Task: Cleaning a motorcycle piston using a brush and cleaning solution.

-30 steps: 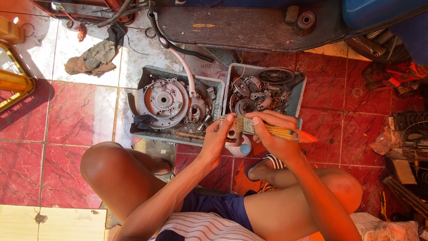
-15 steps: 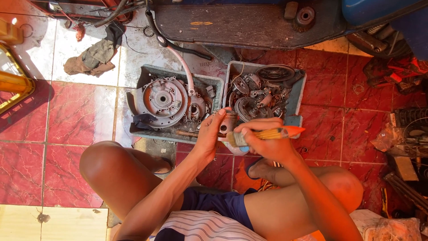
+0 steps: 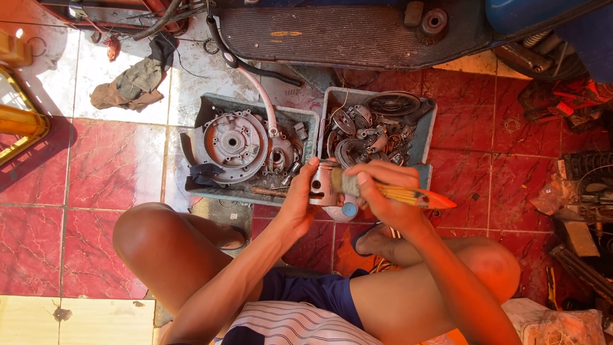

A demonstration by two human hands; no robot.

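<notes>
— Two hands busy?
— Yes. My left hand [image 3: 300, 204] grips the piston [image 3: 324, 184]; my right hand [image 3: 383, 195], beside it, clasps the brush [image 3: 399, 193], bristles touching. Grime remains; cleaning looks unfinished.

Brush [image 3: 396, 191] bristles blur against the piston [image 3: 322, 185]

Upright grey piston [image 3: 321, 184], yellow-handled brush [image 3: 396, 193] bristles against it
</notes>
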